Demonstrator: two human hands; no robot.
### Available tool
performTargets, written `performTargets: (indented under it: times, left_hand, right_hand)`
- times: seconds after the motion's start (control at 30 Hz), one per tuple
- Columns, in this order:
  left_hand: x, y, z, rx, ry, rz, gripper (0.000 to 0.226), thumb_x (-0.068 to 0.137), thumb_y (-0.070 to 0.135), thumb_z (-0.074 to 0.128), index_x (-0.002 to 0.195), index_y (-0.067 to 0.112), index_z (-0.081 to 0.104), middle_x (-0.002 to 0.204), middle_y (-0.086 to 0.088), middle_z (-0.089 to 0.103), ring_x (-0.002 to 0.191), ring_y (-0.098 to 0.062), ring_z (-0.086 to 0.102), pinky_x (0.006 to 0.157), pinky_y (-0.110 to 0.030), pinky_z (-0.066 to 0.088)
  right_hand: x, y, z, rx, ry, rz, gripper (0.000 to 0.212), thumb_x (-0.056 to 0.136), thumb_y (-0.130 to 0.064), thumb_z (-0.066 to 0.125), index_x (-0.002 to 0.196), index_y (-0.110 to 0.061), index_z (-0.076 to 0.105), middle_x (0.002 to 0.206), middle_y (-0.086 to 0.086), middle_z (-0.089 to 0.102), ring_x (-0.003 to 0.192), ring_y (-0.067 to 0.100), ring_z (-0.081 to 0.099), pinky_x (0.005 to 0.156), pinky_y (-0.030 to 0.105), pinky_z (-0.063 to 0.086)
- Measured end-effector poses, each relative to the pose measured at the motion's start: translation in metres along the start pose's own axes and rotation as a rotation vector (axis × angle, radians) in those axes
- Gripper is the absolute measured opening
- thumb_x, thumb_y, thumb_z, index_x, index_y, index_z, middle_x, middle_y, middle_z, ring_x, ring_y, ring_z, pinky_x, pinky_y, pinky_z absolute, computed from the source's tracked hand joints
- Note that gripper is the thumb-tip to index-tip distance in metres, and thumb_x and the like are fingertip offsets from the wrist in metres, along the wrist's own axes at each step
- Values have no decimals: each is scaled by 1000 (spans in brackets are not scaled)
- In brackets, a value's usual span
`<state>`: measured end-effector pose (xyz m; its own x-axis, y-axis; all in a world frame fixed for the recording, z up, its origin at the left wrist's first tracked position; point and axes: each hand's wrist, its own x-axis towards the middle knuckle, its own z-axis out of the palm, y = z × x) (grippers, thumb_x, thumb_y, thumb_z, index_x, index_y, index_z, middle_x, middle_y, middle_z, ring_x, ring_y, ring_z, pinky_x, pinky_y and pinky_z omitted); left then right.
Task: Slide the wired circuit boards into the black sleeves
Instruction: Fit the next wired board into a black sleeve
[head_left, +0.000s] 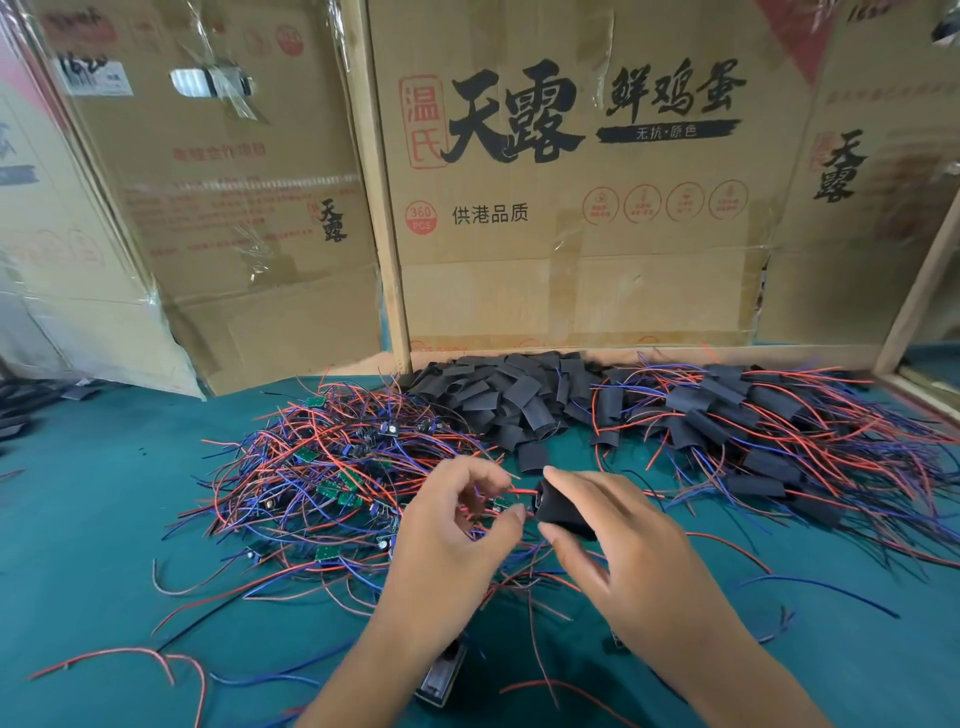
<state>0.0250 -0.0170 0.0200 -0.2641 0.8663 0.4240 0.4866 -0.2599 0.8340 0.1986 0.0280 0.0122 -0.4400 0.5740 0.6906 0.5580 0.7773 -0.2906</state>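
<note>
My right hand (618, 540) grips a black sleeve (563, 512) between thumb and fingers, its mouth facing left. My left hand (452, 535) hovers just left of it, fingers curled, pinching red wires that run into the sleeve's mouth; the board itself is hidden. A tangled heap of green circuit boards with red and blue wires (332, 467) lies left of my hands. Behind it sits a pile of empty black sleeves (514, 400). To the right lies a pile of sleeved boards with wires sticking out (769, 436).
Everything lies on a teal table cover (93, 519). Cardboard boxes (571, 208) stand as a wall along the back. A wooden frame edge (919, 400) runs along the right. A small dark object (441, 675) lies under my left forearm. Loose wires trail near the front.
</note>
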Motion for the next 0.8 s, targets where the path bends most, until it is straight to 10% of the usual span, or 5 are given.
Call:
performTargets:
  times: [0.13, 0.37, 0.8]
  left_hand:
    - [4, -8, -14, 320, -175, 132, 28, 93, 47, 62, 121, 45, 56, 119, 34, 53, 124, 3, 45, 105, -24, 33]
    - [6, -2, -17, 205, -179, 249, 12, 100, 32, 58, 90, 30, 64, 87, 17, 62, 84, -10, 58, 69, -13, 38]
    - [2, 1, -11, 21, -248, 15, 23, 100, 29, 59, 80, 18, 67, 55, 16, 45, 52, -3, 34, 52, -14, 28]
  right_hand:
    - [1, 5, -3, 80, -19, -10, 38, 89, -24, 68, 125, -14, 59, 112, -5, 61, 102, 14, 60, 82, 26, 46]
    - [2, 8, -8, 105, -54, -41, 36, 90, -26, 62, 125, -16, 57, 115, -9, 58, 106, 8, 56, 86, 18, 42]
    - [0, 10, -2, 37, -93, -81, 42, 81, -15, 77, 121, -11, 62, 114, -3, 63, 105, 13, 57, 85, 23, 44]
